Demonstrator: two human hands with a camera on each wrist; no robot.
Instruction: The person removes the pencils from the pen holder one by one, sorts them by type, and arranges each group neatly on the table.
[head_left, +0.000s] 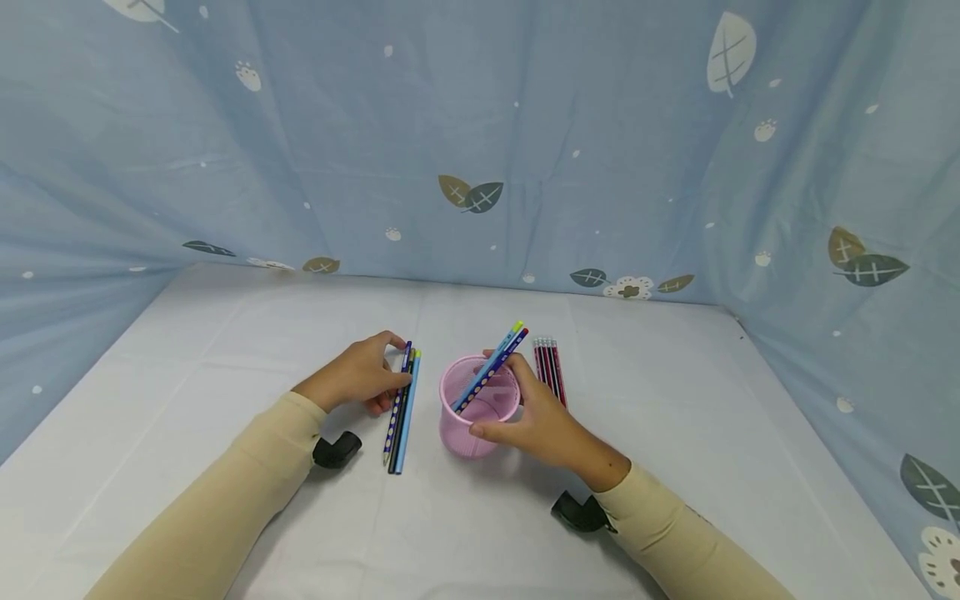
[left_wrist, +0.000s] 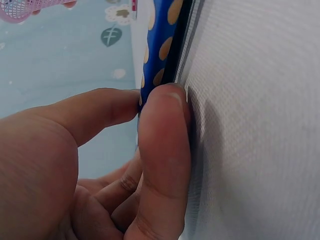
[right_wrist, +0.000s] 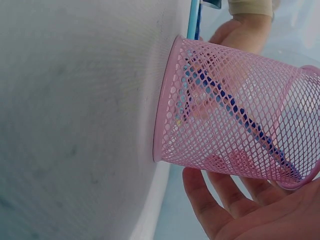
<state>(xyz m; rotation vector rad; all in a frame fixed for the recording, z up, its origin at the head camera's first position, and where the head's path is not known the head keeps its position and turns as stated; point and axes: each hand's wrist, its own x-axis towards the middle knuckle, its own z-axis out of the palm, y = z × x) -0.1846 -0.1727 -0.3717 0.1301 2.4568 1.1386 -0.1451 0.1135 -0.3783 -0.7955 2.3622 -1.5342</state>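
My left hand point(head_left: 360, 375) is at a small row of pencils on the white cloth. It pinches a dark blue spotted pencil point(left_wrist: 160, 45) between thumb and fingertip. Beside that lie a black pencil point(head_left: 398, 433) and a light blue pencil point(head_left: 407, 425). My right hand point(head_left: 551, 425) grips a pink mesh pencil cup point(head_left: 465, 442) around its right side, thumb near the front rim. Inside the cup lean a light blue pencil point(head_left: 483, 371) and a dark blue spotted pencil point(head_left: 498, 360). In the right wrist view the cup's base ring point(right_wrist: 165, 100) stands on the cloth.
Several red-and-black striped pencils point(head_left: 551, 371) lie side by side to the right of the cup, partly behind the right hand. A blue leaf-print curtain point(head_left: 420, 125) closes off the back and sides. Black wrist mounts point(head_left: 337, 450) sit under both sleeves.
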